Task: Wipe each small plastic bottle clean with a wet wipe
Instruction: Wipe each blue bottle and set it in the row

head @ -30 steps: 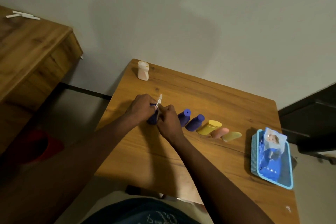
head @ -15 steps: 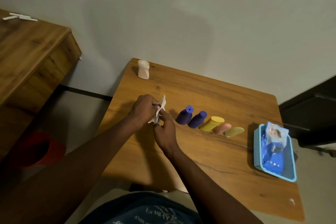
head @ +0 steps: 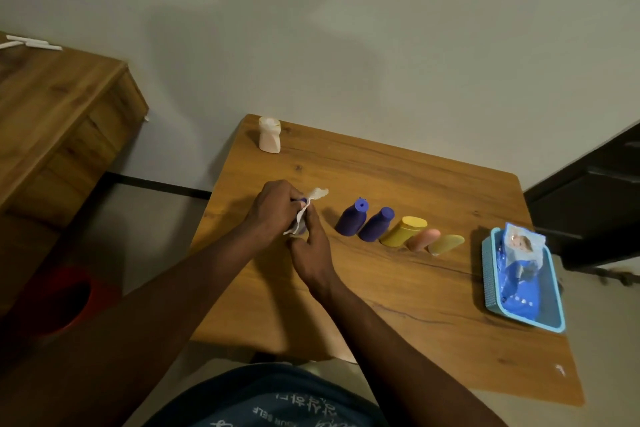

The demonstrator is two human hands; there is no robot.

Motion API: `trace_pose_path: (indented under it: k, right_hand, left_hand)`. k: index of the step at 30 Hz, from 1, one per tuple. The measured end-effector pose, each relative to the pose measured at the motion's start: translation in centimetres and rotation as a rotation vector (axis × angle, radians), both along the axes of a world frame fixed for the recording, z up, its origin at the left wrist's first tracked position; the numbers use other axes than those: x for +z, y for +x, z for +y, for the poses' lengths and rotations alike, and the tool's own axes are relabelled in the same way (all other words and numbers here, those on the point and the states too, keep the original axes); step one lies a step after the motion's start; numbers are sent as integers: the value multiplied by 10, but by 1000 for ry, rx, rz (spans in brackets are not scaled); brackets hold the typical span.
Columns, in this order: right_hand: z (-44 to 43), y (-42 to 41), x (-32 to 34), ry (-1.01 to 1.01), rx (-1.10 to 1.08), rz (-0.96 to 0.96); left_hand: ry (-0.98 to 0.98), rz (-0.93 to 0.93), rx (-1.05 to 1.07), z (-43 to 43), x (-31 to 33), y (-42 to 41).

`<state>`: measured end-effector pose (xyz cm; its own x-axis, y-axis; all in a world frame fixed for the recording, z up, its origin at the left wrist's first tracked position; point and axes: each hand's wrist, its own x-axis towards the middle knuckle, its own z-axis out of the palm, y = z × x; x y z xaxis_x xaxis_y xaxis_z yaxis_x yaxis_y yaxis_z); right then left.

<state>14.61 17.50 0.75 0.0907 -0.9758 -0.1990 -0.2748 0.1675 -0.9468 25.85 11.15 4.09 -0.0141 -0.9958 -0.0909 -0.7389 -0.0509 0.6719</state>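
Observation:
My left hand [head: 273,210] grips a purple bottle [head: 302,201], almost wholly hidden by the fingers. My right hand [head: 311,251] pinches a white wet wipe [head: 300,218] against that bottle; the wipe's free end sticks up above both hands. To the right, on the wooden table [head: 398,288], stands a row: two purple bottles [head: 352,218] [head: 376,224], a yellow bottle [head: 404,231], a pink bottle [head: 423,238] and an olive-yellow bottle [head: 446,243]. A whitish bottle [head: 269,134] stands alone at the table's far left corner.
A light blue tray [head: 491,274] at the table's right edge holds a blue wet-wipe pack [head: 521,267]. A second wooden table [head: 52,107] stands to the left, a red bin [head: 52,298] on the floor below it. Dark furniture [head: 595,198] stands at the right.
Both hands stayed on the purple bottle while the right hand slid the wipe along it; the wipe's loose end now flares out higher and to the right. The view shifted slightly.

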Motion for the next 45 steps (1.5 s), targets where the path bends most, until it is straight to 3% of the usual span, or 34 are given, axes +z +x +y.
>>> trace_pose_path:
  k: [8, 16, 25, 32, 41, 45]
  right_hand:
    - [-33, -1, -1, 136, 8, 25]
    - [1, 0, -1, 94, 2, 60]
    - [-38, -2, -4, 96, 46, 87]
    - [9, -1, -16, 32, 90, 110]
    - [-37, -5, -20, 159, 27, 47]
    - [-15, -2, -29, 98, -26, 2]
  left_hand:
    - [14, -7, -22, 0, 2, 0]
    - [-25, 18, -45, -1, -1, 4]
    - [35, -21, -55, -1, 2, 2]
    - [-6, 25, -64, 0, 0, 4]
    - [4, -79, -53, 1, -1, 0]
    - [-6, -77, -63, 3, -2, -2]
